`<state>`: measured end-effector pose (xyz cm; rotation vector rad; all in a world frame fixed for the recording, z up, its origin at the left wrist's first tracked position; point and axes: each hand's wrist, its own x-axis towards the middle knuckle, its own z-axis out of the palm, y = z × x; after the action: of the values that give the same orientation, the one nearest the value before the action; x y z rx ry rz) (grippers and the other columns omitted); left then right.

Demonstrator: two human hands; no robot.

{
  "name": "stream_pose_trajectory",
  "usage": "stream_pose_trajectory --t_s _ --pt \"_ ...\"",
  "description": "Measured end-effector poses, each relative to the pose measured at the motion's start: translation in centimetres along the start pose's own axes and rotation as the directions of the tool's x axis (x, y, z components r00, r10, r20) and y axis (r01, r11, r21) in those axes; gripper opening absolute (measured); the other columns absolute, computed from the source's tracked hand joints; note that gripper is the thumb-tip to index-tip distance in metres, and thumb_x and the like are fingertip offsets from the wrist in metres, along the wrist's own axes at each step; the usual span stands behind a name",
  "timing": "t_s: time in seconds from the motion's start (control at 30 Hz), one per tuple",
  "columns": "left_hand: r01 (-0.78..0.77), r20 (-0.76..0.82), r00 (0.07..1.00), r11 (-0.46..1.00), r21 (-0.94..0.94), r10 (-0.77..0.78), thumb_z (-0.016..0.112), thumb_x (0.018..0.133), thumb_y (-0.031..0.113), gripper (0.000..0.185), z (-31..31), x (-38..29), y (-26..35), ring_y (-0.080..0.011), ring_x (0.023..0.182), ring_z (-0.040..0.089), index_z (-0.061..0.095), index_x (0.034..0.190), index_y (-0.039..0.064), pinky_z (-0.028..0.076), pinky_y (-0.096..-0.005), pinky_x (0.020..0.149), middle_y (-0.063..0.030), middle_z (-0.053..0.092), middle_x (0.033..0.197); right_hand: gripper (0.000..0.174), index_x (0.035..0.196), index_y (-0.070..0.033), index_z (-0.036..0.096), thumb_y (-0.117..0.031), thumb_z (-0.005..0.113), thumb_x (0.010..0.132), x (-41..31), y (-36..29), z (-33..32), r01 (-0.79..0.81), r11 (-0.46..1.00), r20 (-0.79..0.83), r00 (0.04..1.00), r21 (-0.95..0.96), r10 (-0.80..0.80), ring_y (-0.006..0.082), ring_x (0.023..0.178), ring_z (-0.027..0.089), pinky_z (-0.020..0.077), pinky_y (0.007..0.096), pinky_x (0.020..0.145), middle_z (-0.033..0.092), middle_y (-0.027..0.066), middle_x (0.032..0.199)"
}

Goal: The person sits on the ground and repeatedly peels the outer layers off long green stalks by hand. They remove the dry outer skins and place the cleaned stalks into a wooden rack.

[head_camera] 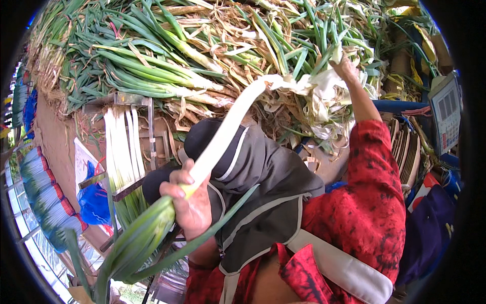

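Observation:
My left hand (pixel 190 205) grips a long green onion (pixel 224 140) where its white shaft turns green. The shaft slants up and to the right across my knees, bending near its root end. Its green leaves (pixel 140 239) hang down to the lower left. My right hand (pixel 346 69) is stretched out over the heap, closed on a pale green onion leaf (pixel 336 54). Limp white peelings (pixel 322 85) lie around and below that hand; whether they still join the shaft's root end, I cannot tell.
A large heap of untrimmed green onions (pixel 152 72) spreads ahead. Peeled white stalks (pixel 123 144) lie in a metal frame (pixel 131 99) to the left, near blue netting (pixel 93 205) and bundled onions (pixel 49 190). A digital scale (pixel 446 114) and stacked cardboard (pixel 406 152) stand at right.

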<state>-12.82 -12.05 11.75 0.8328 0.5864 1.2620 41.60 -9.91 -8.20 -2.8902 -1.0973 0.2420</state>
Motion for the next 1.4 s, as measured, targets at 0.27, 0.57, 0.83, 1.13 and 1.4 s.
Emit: stream_pose_trajectory --t_s 0.27,0.57,0.83,1.13,1.4 --pt "-0.010 -0.017 1.000 0.966 -0.257 0.006 0.053 0.095 0.025 0.015 -0.6 1.8 -3.7 -0.0311 0.127 0.044 0.049 0.097 0.010 0.046 -0.0563 0.096 -0.0109 0.053 0.109 0.090 0.142 -0.006 0.031 -0.029 0.079 0.070 -12.7 -13.7 -2.0 0.593 0.688 -0.025 0.765 0.419 -0.644 0.0354 0.132 0.032 0.0285 0.0442 0.110 0.035 0.0194 0.143" --pt "0.026 -0.062 0.998 0.996 0.087 -0.021 0.052 0.094 0.022 0.013 -1.3 -2.7 3.1 -0.0290 0.106 0.052 0.050 0.095 0.009 0.041 -0.0600 0.099 -0.0093 0.052 0.094 0.027 0.092 -0.009 0.067 -0.032 0.066 0.078 2.2 2.6 5.4 0.237 0.967 0.113 0.967 -0.091 -0.226 0.0252 0.067 0.063 0.0504 0.0407 0.057 0.064 0.0134 0.081" --pt "-0.217 -0.237 0.963 0.898 -0.383 0.132 0.052 0.093 0.034 0.030 -4.6 1.3 2.5 -0.0315 0.127 0.042 0.058 0.108 0.009 0.022 -0.0620 0.108 -0.0163 0.055 0.123 0.073 0.142 -0.012 0.032 -0.032 0.063 0.079 -2.9 -6.6 -3.1 0.342 0.921 0.071 0.940 -0.184 -0.335 0.0332 0.120 0.050 0.0324 0.0586 0.101 0.052 0.0132 0.132" --pt "-0.180 -0.310 0.942 0.973 -0.144 0.129 0.057 0.092 0.026 0.022 -4.0 5.8 0.0 -0.0250 0.127 0.044 0.056 0.112 0.017 0.039 -0.0522 0.102 -0.0099 0.052 0.130 0.055 0.127 0.004 0.048 -0.036 0.059 0.091 -21.4 -27.0 -10.4 -0.022 0.335 0.318 0.375 0.942 -0.871 0.0158 0.092 0.061 0.0497 0.0300 0.083 0.063 0.0142 0.111" --pt "-0.063 -0.309 0.950 0.998 -0.013 0.056 0.053 0.093 0.038 0.048 -2.3 4.3 -0.7 -0.0234 0.133 0.035 0.042 0.130 0.010 0.029 -0.0446 0.109 -0.0109 0.042 0.140 0.023 0.082 -0.012 0.057 -0.033 0.062 0.090 -26.4 -32.7 -8.2 -0.779 -0.088 0.401 0.412 0.621 -0.818 0.0098 0.066 0.055 0.0475 0.0257 0.064 0.062 0.0015 0.077"
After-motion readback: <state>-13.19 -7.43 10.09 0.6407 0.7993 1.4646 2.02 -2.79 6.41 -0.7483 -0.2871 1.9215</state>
